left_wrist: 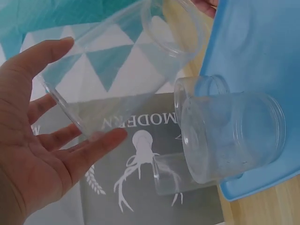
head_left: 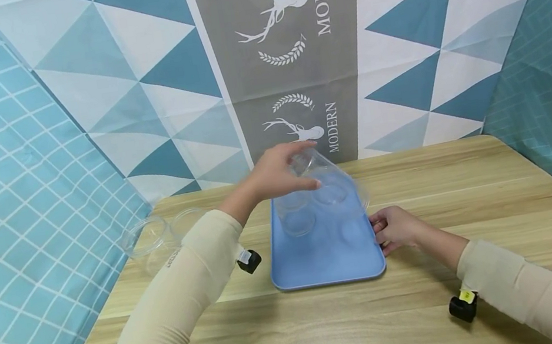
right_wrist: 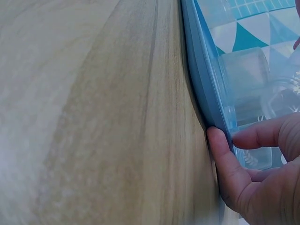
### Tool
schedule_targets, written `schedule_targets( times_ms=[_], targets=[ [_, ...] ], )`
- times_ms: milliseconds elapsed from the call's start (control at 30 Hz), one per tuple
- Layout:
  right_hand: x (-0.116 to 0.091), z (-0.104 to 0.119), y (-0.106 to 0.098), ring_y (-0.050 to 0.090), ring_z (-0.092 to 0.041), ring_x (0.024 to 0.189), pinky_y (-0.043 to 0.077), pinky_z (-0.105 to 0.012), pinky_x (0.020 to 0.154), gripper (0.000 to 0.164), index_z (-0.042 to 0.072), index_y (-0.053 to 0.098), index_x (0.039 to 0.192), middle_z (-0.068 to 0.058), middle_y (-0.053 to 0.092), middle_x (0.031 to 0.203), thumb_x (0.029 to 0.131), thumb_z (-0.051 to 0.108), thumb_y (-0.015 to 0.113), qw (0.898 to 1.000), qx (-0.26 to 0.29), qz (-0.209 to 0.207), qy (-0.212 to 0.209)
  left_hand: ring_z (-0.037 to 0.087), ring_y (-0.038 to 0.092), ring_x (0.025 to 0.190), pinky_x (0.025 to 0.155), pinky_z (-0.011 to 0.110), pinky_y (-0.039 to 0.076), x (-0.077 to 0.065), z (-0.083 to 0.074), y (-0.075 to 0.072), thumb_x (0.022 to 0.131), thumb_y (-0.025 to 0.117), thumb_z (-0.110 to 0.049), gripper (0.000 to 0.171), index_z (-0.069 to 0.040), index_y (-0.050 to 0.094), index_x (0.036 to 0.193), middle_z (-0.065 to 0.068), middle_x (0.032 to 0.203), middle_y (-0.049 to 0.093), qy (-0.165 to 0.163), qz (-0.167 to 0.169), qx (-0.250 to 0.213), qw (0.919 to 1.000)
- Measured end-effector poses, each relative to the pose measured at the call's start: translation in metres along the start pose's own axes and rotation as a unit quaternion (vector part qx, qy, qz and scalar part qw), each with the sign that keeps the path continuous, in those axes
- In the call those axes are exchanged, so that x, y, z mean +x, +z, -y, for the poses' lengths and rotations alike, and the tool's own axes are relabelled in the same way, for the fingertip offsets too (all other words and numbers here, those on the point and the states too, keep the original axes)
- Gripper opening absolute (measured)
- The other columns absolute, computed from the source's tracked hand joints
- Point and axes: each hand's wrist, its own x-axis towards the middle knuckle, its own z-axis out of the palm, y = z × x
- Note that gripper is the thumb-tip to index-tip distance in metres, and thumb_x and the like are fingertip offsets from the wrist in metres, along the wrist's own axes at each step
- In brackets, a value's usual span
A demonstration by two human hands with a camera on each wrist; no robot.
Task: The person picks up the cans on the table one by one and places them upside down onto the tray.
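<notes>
Steady the tray, level the cup

Head view: A blue tray lies near the back edge of the wooden surface. The left grip grasps one end of a clear cup, tilted above the tray with its far end down toward the tray's right edge. Other clear containers stand toward the tray's back edge. More clear vessels stand by the surface's back-left corner, partly behind the sleeve. The right grip holds the tray's right edge; bracing there looks sensible while the cup hangs overhead.

Left wrist view: Thumb and fingers spread around the cup's near end, its far end apart from the standing containers. Which end is its mouth I cannot tell. Good handling would mean levelling the cup over bare tray and a light hold, since thin clear walls probably flex and edges are hard to judge.

Right wrist view: The thumb lies on the rim, a finger against its outer side, pinching it. A firm, downward hold should stop sliding without tipping the containers.
</notes>
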Motion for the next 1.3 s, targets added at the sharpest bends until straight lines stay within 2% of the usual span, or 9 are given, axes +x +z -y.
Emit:
schedule_targets(
  times_ms=[100, 200, 333, 567, 767, 1067, 1300],
  targets=[
    [0.000, 0.001, 0.000, 0.060, -0.021, 0.073, 0.060, -0.040, 0.064, 0.055, -0.024, 0.036, 0.131, -0.017, 0.051, 0.094, 0.080, -0.018, 0.054, 1.000, -0.001, 0.002, 0.002, 0.020, 0.048, 0.127, 0.104, 0.038, 0.041, 0.003, -0.005, 0.003, 0.074, 0.080, -0.040, 0.079, -0.023, 0.048, 0.144, 0.000, 0.141, 0.052, 0.013, 0.015, 0.049, 0.9986],
    [0.000, 0.001, 0.001, 0.060, -0.022, 0.074, 0.060, -0.041, 0.064, 0.055, -0.024, 0.037, 0.131, -0.018, 0.052, 0.094, 0.079, -0.018, 0.054, 1.000, -0.003, 0.002, 0.002, 0.022, 0.045, 0.129, 0.105, 0.041, 0.041, 0.006, -0.009, 0.006, 0.074, 0.079, -0.042, 0.079, -0.024, 0.048, 0.144, 0.002, 0.143, 0.050, 0.013, 0.030, 0.087, 0.9957],
    [0.000, 0.000, 0.001, 0.061, -0.022, 0.073, 0.060, -0.041, 0.064, 0.055, -0.024, 0.037, 0.131, -0.017, 0.052, 0.093, 0.078, -0.019, 0.054, 1.000, 0.000, -0.002, 0.002, 0.022, 0.050, 0.124, 0.098, 0.043, 0.046, 0.008, -0.016, 0.012, 0.073, 0.078, -0.045, 0.079, -0.028, 0.048, 0.145, 0.005, 0.143, 0.047, 0.010, 0.047, 0.127, 0.9908],
    [-0.001, 0.000, 0.002, 0.061, -0.020, 0.072, 0.060, -0.040, 0.062, 0.055, -0.024, 0.038, 0.130, -0.016, 0.052, 0.091, 0.078, -0.019, 0.054, 1.000, 0.007, -0.003, -0.004, 0.017, 0.055, 0.114, 0.084, 0.041, 0.053, 0.017, -0.026, 0.022, 0.073, 0.078, -0.049, 0.079, -0.033, 0.048, 0.144, 0.002, 0.139, 0.049, 0.007, 0.077, 0.202, 0.9764],
    [-0.001, 0.001, 0.002, 0.061, -0.020, 0.072, 0.060, -0.039, 0.063, 0.054, -0.023, 0.040, 0.129, -0.016, 0.051, 0.092, 0.078, -0.019, 0.055, 1.000, 0.005, -0.008, 0.000, 0.017, 0.054, 0.114, 0.084, 0.039, 0.052, 0.024, -0.030, 0.029, 0.074, 0.077, -0.045, 0.079, -0.033, 0.046, 0.145, 0.002, 0.142, 0.047, 0.010, 0.103, 0.221, 0.9697],
    [-0.001, -0.001, 0.001, 0.060, -0.020, 0.072, 0.060, -0.038, 0.061, 0.056, -0.024, 0.037, 0.131, -0.015, 0.050, 0.092, 0.078, -0.019, 0.054, 1.000, 0.006, -0.005, 0.006, 0.015, 0.054, 0.107, 0.085, 0.049, 0.051, 0.034, -0.033, 0.039, 0.074, 0.078, -0.041, 0.076, -0.034, 0.048, 0.144, 0.000, 0.130, 0.051, 0.007, 0.111, 0.231, 0.9665],
    [-0.001, 0.001, 0.000, 0.060, -0.021, 0.074, 0.060, -0.039, 0.063, 0.056, -0.023, 0.037, 0.132, -0.016, 0.050, 0.093, 0.079, -0.018, 0.056, 1.000, 0.004, -0.004, 0.007, 0.017, 0.054, 0.109, 0.082, 0.045, 0.052, 0.043, -0.034, 0.047, 0.075, 0.078, -0.042, 0.077, -0.033, 0.047, 0.145, 0.000, 0.132, 0.051, -0.010, 0.114, 0.245, 0.9626]
  ],
)
